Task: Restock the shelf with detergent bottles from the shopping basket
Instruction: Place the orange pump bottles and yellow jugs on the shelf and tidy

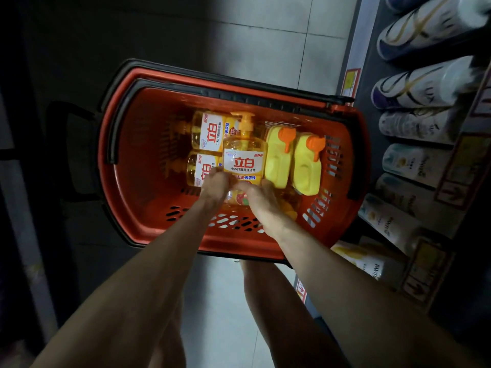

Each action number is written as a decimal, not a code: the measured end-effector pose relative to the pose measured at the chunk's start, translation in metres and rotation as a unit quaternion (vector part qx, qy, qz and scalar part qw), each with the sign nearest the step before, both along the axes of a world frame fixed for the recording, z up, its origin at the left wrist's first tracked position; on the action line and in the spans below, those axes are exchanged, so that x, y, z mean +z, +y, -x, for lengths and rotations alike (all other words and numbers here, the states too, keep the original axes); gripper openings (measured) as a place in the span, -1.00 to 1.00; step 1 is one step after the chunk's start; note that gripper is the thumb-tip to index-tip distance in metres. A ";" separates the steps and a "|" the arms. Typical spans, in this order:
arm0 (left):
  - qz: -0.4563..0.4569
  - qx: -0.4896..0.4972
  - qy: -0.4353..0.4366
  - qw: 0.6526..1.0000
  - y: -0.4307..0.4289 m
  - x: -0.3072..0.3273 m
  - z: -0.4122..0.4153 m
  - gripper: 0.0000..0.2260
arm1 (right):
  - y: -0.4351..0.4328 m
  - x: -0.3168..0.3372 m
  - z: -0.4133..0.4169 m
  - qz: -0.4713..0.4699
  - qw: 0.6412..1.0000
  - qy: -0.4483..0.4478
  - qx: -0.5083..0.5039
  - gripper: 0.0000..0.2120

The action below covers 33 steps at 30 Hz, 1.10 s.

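1. Left hand [215,185]: arm stretched down into the shopping basket [132,155], fingers curled round the lower left side of the pump bottle [244,163], gripping it.
2. Right hand [259,200]: same reach from the other side, thumb laid across the front under the label, remaining fingers wrapped behind the lower right side. Both hands nearly touching at the front of the bottle.
3. Pump bottle: upright between the two hands, about in the middle of the basket, pump head at the top. Not possible to tell whether its bottom rests on the basket floor or hangs above it.
4. Just to the left and behind: two lying bottles [210,131] of the same kind, on their sides, labels up, the nearer one partly hidden by the left hand.
5. Just to the right: two yellow jugs [279,160] with orange caps, side by side, close to the right wall of the basket.
6. Basket of red plastic, walls with slots, black handles [125,115] folded down on the rim; set on grey floor tiles [265,35], right against the shelf [369,75].
7. Shelf dark, filled with rows of white bottles [422,86]; price tag [350,81] on its edge.
8. Pump bottle of clear plastic, golden liquid inside, white and orange label with red characters; jugs opaque, rounded.
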<state>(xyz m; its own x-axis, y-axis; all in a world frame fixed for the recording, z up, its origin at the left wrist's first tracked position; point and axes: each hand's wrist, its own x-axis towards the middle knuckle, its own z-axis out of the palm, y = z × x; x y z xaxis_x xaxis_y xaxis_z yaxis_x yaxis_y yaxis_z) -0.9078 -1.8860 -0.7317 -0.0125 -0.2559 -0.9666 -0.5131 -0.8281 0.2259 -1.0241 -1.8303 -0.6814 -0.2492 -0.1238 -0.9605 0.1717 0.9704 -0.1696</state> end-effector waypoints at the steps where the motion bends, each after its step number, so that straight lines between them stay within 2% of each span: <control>1: 0.003 -0.005 0.004 1.000 0.006 -0.021 -0.007 -0.42 | -0.002 0.007 0.001 0.006 1.000 0.004 -0.001 -0.31; 3: 0.003 -0.008 -0.001 1.000 0.011 -0.042 -0.015 -0.34 | -0.004 0.019 0.002 0.015 1.000 0.010 -0.008 -0.53; 5: -0.009 0.004 0.010 1.000 0.001 -0.017 -0.008 -0.47 | -0.003 0.025 0.003 0.022 1.000 0.014 -0.018 -0.66; 7: -0.015 0.038 0.041 0.998 -0.017 0.040 0.012 -0.77 | -0.003 0.028 0.002 0.021 0.999 0.014 -0.020 -0.56; 10: -0.025 0.095 0.052 0.994 -0.015 0.062 0.020 -0.84 | 0.000 0.032 -0.003 0.020 1.000 0.008 0.008 -0.36; 13: -0.005 0.109 0.051 0.993 -0.009 0.071 0.017 -0.79 | -0.001 0.047 -0.001 0.018 0.999 0.003 0.038 -0.27; 18: 0.020 0.145 0.052 0.988 -0.005 0.113 0.016 -0.85 | 0.002 0.079 0.009 0.025 0.996 -0.016 0.079 -0.37; 22: 0.011 0.208 0.064 0.976 -0.004 0.151 0.009 -0.76 | 0.000 0.122 0.011 0.047 0.995 -0.018 0.087 -0.42; 26: 0.024 0.221 0.097 0.970 -0.008 0.207 0.006 -0.65 | -0.004 0.173 0.005 0.084 0.991 0.000 0.101 -0.38; 33: 0.075 0.238 0.133 0.959 -0.030 0.316 -0.012 -0.63 | -0.024 0.277 -0.003 0.151 0.986 0.006 0.068 -0.26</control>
<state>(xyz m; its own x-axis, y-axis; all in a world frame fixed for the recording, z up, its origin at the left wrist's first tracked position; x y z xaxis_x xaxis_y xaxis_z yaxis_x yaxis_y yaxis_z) -0.8961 -1.9164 -0.4156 -0.1016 -0.4305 -0.8969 0.0077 -0.9018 0.4320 -1.0209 -1.8544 -0.4045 -0.2213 -0.4361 -0.8722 0.0397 0.8896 -0.4549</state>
